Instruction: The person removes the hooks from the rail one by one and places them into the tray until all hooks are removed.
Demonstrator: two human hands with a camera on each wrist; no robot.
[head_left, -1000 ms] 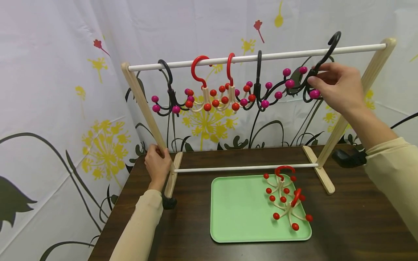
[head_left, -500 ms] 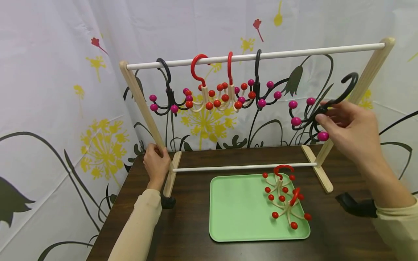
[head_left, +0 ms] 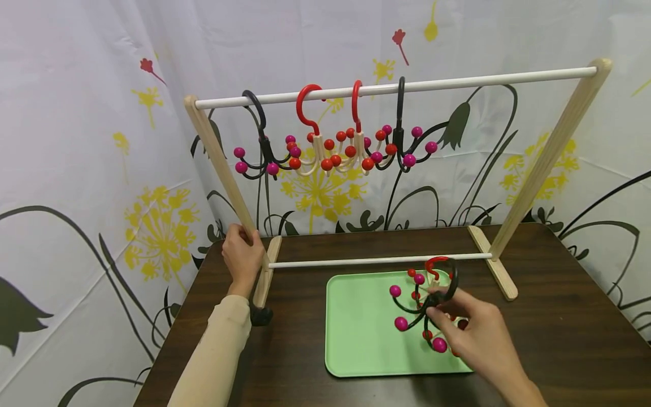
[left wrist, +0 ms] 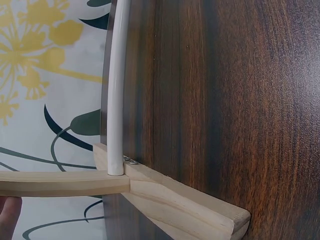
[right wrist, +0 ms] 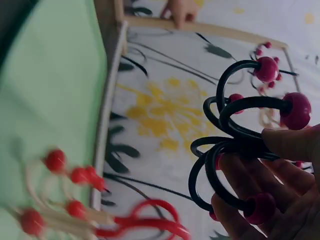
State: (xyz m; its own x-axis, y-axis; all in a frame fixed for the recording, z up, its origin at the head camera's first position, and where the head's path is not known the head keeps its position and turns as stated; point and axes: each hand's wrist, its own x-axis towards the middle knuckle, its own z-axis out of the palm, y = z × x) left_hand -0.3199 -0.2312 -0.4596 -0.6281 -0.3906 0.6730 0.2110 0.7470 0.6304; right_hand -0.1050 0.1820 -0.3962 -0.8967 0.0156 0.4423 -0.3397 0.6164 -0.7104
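Flower-printed curtain is hung behind a dark wooden counter [head_left: 559, 339], on which a wooden rack [head_left: 549, 152] and a green tray [head_left: 361, 333] are set. The black hook hanger with magenta beads [head_left: 414, 305] is pinched in the curled fingers of the right hand [head_left: 470, 333], directly over the tray's right half, just above two red-beaded hangers [head_left: 439, 268] lying there. Its long axis is tilted, the hook end up and away from the person. The left hand [head_left: 243, 257], well apart, is wrapped around the rack's left post.
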